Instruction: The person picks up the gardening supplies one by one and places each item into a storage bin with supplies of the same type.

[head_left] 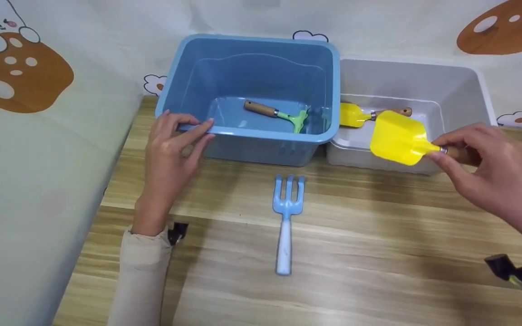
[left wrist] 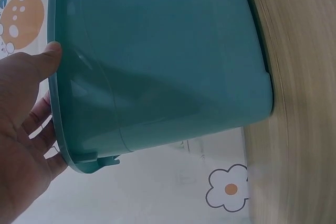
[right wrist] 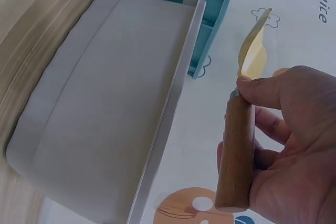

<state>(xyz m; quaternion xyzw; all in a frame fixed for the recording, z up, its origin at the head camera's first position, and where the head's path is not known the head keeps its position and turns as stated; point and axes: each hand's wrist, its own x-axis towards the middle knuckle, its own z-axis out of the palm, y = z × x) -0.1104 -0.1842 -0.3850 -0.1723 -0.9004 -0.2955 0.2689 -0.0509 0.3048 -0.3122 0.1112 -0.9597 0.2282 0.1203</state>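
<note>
My right hand [head_left: 499,170] grips the wooden handle [right wrist: 236,150] of a yellow garden shovel [head_left: 399,138]. Its broad blade points left, over the near rim of the grey bin [head_left: 424,68]. A second yellow shovel [head_left: 352,116] lies inside that bin, partly hidden by the blue bin's side. At the front left of the blue bin [head_left: 261,133], my left hand [head_left: 170,149] holds the rim, with the thumb [left wrist: 50,59] on the near side and the fingers at the edge. Inside lies a small green rake [head_left: 295,118] with a wooden handle.
A light-blue hand fork [head_left: 283,226] lies on the wood-grain table [head_left: 356,271] in front of the bins, tines toward them. The two bins stand side by side against a printed wall covering [head_left: 401,27]. Another covered wall [head_left: 39,181] borders the table on the left.
</note>
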